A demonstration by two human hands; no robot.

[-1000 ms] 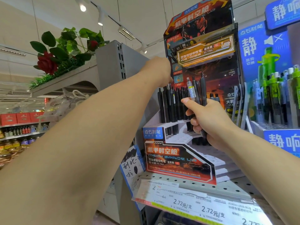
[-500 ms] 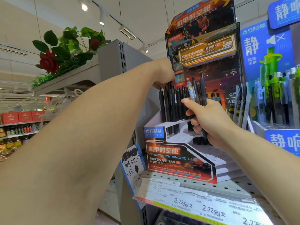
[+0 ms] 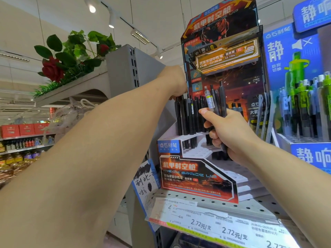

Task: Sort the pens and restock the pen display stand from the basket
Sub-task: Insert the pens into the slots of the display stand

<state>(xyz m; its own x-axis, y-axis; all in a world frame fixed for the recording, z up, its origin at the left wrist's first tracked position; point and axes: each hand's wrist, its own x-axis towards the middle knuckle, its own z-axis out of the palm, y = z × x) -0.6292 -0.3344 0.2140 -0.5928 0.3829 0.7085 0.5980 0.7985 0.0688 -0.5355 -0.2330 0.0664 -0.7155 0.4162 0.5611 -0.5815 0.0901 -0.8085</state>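
While the right hand [image 3: 231, 133] grips pens [image 3: 215, 101], its fingers curled, the stand [image 3: 193, 176] reads "MECH SPACE UP", tags [image 3: 202, 225] "2.72".

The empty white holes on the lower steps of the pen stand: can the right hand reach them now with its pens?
Probably yes. The right hand holds its bundle of dark pens just above the empty white stepped tiers; nothing lies between.

Pen display stand [image 3: 195, 178]: red-orange and black graphics, blue logo panel, white stepped trays. Stocked pens [image 3: 188, 115]: black. Neighbouring display [image 3: 290, 56]: blue. Artificial rose [image 3: 52, 69]: red, green leaves.
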